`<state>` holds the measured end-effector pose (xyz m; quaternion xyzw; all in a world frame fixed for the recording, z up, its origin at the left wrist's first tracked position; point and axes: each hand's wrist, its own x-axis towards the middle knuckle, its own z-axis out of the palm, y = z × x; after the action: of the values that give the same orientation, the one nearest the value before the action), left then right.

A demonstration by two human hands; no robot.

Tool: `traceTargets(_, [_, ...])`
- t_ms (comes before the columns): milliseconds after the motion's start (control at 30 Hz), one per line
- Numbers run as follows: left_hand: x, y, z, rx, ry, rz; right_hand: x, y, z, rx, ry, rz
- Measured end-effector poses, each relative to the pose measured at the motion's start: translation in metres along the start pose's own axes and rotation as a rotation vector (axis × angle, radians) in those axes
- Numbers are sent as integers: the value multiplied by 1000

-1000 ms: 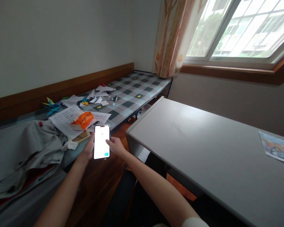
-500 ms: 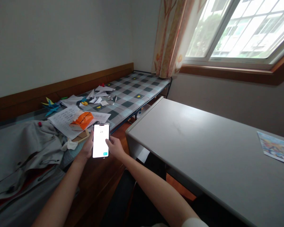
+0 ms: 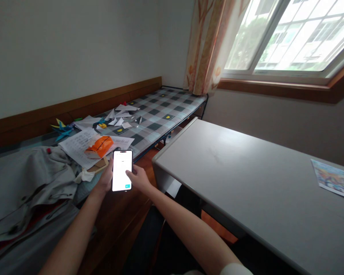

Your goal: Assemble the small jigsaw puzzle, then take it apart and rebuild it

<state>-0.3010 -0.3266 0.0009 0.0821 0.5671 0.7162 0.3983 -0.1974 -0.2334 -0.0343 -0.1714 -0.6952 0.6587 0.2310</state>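
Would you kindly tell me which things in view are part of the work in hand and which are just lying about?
In use: phone, held by the left hand and right hand.

Lying about: orange wrapper and folded white papers on the bed; grey fabric; colourful sheet on the table.

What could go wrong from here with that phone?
Drop: the phone is held in the air between the left hand and right hand, with wooden floor visible below, so a slipped grip might let it fall.

Stray touch: the right thumb lies over the lit screen, so an unintended tap seems possible.
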Motion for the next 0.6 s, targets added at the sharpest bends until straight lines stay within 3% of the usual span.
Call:
traceTargets(167, [3,-1,-1,-36,9,-47,-6,-2,-2,46,-111,45])
traceTargets(400, [12,-5,-9,-125,133,8,-15,-8,3,117,-252,182])
traceTargets(600, [12,-6,-11,-139,193,24,-13,-5,2,-97,-222,15])
